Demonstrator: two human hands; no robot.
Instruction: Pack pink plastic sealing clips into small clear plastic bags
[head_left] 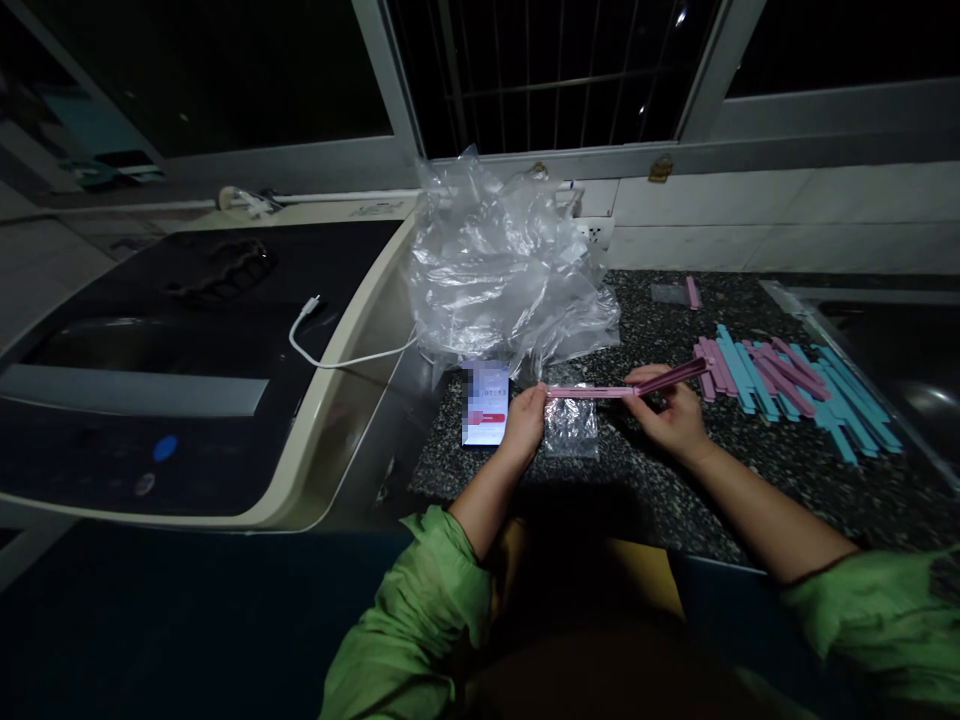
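A long pink plastic bag clip (589, 393) is stretched between my two hands above the counter, its second arm angled up to the right. My left hand (527, 420) pinches the clip's left end. Around the joint where the two arms meet, my right hand (670, 415) is closed on it. Below the clip lies a small clear plastic packet (571, 432). Just left of my left hand, a lit phone (485, 405) lies face up. To the right of my right hand spreads a pile of pink and light-blue clips (787, 380).
A big crumpled clear plastic bag (510, 260) stands behind the phone. On the left is a washing machine (217, 380) with a white cable (337, 362) across its top. A single pink clip (692, 293) lies near the wall. A sink (922, 380) borders the speckled counter (645, 510) at right.
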